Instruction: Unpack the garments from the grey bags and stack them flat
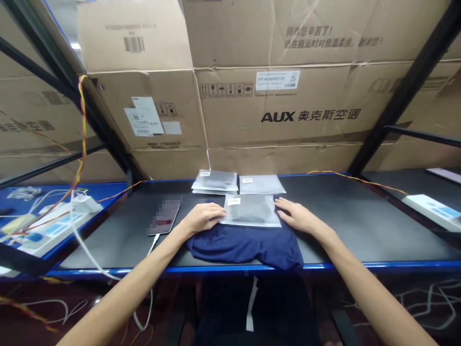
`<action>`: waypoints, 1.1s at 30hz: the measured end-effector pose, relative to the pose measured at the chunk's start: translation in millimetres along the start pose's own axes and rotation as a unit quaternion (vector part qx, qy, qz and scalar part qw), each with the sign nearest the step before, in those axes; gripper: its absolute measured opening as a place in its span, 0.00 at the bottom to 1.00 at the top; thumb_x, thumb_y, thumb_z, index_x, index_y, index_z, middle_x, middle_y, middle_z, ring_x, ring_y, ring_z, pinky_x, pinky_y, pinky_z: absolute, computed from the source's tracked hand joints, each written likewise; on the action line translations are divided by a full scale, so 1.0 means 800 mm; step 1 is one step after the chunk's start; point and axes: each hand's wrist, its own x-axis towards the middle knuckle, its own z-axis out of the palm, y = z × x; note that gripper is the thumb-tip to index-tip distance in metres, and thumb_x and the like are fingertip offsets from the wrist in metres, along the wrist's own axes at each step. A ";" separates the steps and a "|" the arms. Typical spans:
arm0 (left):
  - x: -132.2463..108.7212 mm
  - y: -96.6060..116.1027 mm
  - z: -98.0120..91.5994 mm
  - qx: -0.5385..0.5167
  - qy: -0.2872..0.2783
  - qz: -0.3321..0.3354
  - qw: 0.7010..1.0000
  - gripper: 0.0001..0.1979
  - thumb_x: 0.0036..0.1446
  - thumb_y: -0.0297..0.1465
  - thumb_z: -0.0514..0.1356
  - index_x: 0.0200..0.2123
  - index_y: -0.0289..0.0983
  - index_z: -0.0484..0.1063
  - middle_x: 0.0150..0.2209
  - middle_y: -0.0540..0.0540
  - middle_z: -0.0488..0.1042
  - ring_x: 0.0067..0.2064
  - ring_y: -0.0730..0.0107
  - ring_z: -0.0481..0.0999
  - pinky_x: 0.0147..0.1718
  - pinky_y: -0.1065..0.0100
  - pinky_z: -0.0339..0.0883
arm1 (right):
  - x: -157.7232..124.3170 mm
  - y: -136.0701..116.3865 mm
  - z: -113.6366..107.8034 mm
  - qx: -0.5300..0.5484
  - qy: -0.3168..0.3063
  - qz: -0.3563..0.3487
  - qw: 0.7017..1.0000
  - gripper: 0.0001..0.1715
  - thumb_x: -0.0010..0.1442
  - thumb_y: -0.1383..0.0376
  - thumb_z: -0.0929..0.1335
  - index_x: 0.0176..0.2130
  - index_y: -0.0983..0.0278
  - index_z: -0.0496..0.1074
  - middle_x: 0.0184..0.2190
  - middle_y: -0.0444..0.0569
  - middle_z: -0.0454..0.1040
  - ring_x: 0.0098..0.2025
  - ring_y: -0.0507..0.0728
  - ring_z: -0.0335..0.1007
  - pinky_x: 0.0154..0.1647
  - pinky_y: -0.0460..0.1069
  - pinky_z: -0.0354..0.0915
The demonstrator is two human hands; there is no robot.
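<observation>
A frosted plastic bag (250,211) with a small white label and something dark inside lies flat on a folded dark blue cloth (245,244). My left hand (204,217) is at the bag's left edge, fingers bent together with the tips on it; the thumb is hardly visible. At the right edge, my right hand (294,215) rests with its fingers stretched out and a little apart, the tips touching or close to the bag. Just behind lie two piles of similar labelled bags, a left pile (218,181) and a right pile (262,184).
A phone (165,217) plugged into a white cable lies left on the dark tabletop (345,216). Power strips stand at the far left (54,226) and far right (434,211). Cardboard (230,120) walls the back, between black metal posts (403,91). A red-yellow twisted wire (83,129) hangs at left.
</observation>
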 end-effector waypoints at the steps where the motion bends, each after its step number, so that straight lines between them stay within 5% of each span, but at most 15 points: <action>1: -0.001 -0.001 0.002 -0.006 0.004 -0.007 1.000 0.12 0.64 0.28 0.54 0.43 0.42 0.78 0.47 0.48 0.80 0.49 0.67 0.78 0.51 0.67 0.70 | 0.000 -0.001 -0.001 -0.007 0.009 0.001 1.000 0.26 0.64 0.62 0.61 0.59 0.65 0.71 0.62 0.56 0.67 0.65 0.64 0.59 0.66 0.60 0.58; 5: 0.002 0.005 0.004 -0.043 0.045 -0.029 0.998 0.10 0.62 0.27 0.56 0.41 0.40 0.77 0.45 0.46 0.80 0.45 0.69 0.80 0.46 0.70 0.71 | 0.001 -0.013 -0.003 -0.019 0.118 -0.029 0.992 0.21 0.63 0.65 0.62 0.52 0.61 0.76 0.55 0.52 0.75 0.59 0.62 0.69 0.63 0.59 0.64; 9: 0.015 0.020 0.005 -0.090 0.081 -0.013 0.993 0.07 0.60 0.26 0.58 0.38 0.38 0.76 0.41 0.46 0.80 0.41 0.70 0.79 0.41 0.72 0.70 | 0.003 -0.050 0.000 -0.003 0.210 -0.199 0.957 0.16 0.64 0.68 0.63 0.48 0.60 0.77 0.47 0.49 0.80 0.52 0.59 0.75 0.59 0.58 0.68; 16: 0.043 0.042 0.010 -0.129 0.085 -0.010 0.988 0.03 0.58 0.26 0.61 0.33 0.37 0.76 0.36 0.47 0.80 0.37 0.69 0.78 0.38 0.71 0.70 | 0.012 -0.115 0.013 -0.065 0.197 -0.359 0.910 0.13 0.67 0.67 0.64 0.48 0.64 0.75 0.46 0.52 0.80 0.47 0.59 0.76 0.52 0.54 0.72; 33: 0.045 0.062 0.013 -0.147 0.068 0.017 0.987 0.07 0.60 0.28 0.58 0.30 0.36 0.74 0.36 0.45 0.79 0.35 0.71 0.78 0.36 0.72 0.70 | 0.011 -0.123 0.026 -0.132 0.273 -0.365 0.880 0.09 0.65 0.70 0.65 0.42 0.63 0.75 0.39 0.48 0.81 0.42 0.56 0.77 0.41 0.49 0.72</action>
